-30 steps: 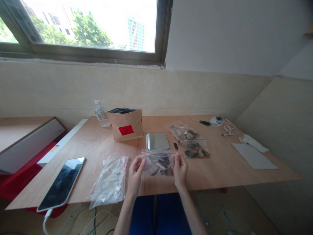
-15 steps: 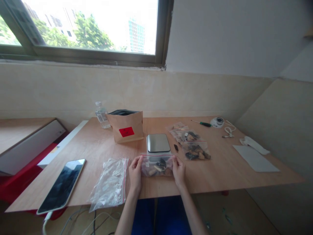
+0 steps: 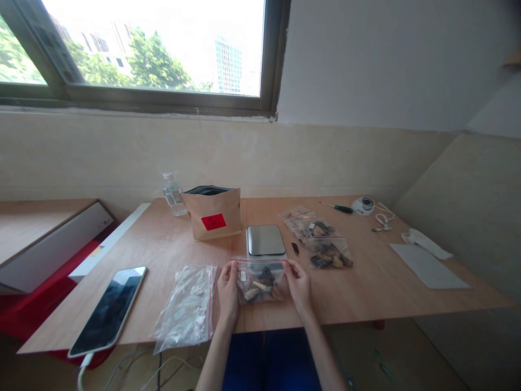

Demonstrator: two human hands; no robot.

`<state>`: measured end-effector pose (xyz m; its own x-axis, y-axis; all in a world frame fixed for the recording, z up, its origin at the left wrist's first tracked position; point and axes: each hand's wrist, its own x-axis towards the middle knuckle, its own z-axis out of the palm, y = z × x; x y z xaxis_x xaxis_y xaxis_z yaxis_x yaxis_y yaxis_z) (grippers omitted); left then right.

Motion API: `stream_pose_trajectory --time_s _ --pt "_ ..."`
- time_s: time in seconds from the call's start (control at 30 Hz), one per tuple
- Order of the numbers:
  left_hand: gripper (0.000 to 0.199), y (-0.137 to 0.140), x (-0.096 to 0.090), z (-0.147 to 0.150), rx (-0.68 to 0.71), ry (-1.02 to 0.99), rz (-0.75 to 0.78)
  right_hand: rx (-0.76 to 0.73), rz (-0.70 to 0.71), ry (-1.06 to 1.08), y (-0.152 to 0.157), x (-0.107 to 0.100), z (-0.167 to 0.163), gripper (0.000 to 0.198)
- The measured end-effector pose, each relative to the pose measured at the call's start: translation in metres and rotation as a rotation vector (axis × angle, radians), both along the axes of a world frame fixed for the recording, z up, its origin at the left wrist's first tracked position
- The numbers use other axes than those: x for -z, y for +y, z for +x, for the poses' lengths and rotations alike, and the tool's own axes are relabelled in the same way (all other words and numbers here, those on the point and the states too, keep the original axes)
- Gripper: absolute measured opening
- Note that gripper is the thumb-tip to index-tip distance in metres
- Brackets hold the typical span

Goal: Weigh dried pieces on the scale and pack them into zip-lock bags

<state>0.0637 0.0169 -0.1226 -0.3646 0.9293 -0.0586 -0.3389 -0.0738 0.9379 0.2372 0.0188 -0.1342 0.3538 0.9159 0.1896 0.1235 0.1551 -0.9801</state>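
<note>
A clear zip bag [image 3: 264, 283] with a red seal line hangs between my hands at the table's front edge, with dark and pale dried pieces inside. My left hand [image 3: 228, 288] pinches its upper left corner, and my right hand [image 3: 298, 283] pinches the upper right corner. Just behind the bag lies a small scale [image 3: 266, 240] with a metal plate. To the scale's right are a single dark piece [image 3: 295, 248] and several filled zip bags [image 3: 329, 255]. A stack of unfilled zip bags [image 3: 187, 307] lies left of my left hand.
An open brown paper pouch [image 3: 212, 220] with a red label stands behind, beside a water bottle [image 3: 174, 196]. A phone [image 3: 109, 312] on a cable lies at left. Farther right are a screwdriver [image 3: 344, 208], a white dome camera [image 3: 363, 205] and a white sheet [image 3: 429, 266].
The held bag now shows more of its front, its lower part hanging closer to the front edge. Both hands keep their pinch on its corners. The whole view has shifted slightly.
</note>
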Motion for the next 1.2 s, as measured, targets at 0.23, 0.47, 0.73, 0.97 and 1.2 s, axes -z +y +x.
stream_pose_trajectory --time_s 0.23,0.47,0.73,0.97,1.2 --pt "0.031 -0.003 0.001 -0.002 0.027 0.036 0.007 0.086 -0.003 0.011 0.003 0.006 0.003 0.039" --pt "0.028 -0.005 -0.005 -0.002 0.068 0.147 0.022 0.145 0.039 0.037 0.004 0.009 0.004 0.037" --pt "0.026 -0.002 0.007 -0.004 0.022 0.203 0.037 0.107 0.006 0.013 0.002 0.012 0.004 0.040" --pt "0.027 -0.004 0.002 -0.005 0.017 0.230 0.034 0.186 0.089 -0.100 0.001 0.012 0.005 0.035" --pt "0.028 -0.004 0.003 -0.006 0.037 0.247 0.038 0.205 0.090 -0.098 0.000 0.008 0.005 0.034"
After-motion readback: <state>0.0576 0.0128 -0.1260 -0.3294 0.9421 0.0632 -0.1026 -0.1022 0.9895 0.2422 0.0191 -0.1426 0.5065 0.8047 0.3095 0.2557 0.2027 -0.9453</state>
